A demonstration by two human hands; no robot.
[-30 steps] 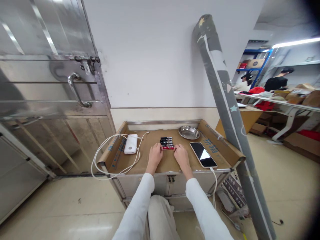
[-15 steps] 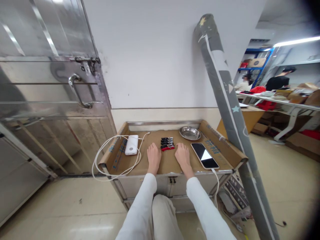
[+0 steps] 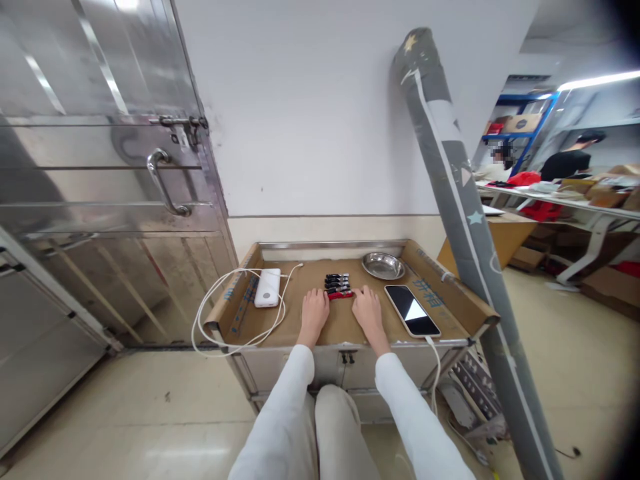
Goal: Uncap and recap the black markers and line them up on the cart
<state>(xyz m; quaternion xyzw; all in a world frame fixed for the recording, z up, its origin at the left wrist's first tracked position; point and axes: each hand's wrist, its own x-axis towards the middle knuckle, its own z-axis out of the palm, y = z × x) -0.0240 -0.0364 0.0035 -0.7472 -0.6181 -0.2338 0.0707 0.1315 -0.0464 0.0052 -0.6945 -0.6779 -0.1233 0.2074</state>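
Note:
A short row of small black pieces (image 3: 337, 281) lies on the brown cardboard sheet (image 3: 290, 320) lining a steel cart, with one red piece (image 3: 341, 295) nearest me. My left hand (image 3: 314, 313) rests flat on the cardboard, fingers stretched out, fingertips at the red piece's left end. On the other side my right hand (image 3: 367, 310) lies flat the same way, fingertips at its right end. I cannot make out a grip on the piece.
A white power bank (image 3: 267, 288) with a looped white cable (image 3: 210, 320) lies at left. A phone (image 3: 412, 310) and a steel dish (image 3: 383, 265) are at right. A grey roll (image 3: 460, 200) leans beside the cart. A steel door (image 3: 100, 167) is at left. People work at far right.
Half a second ago both hands lay flat and further apart, clear of the red piece. They have slid inward and forward, and their fingertips now meet its ends. The camera shifted slightly.

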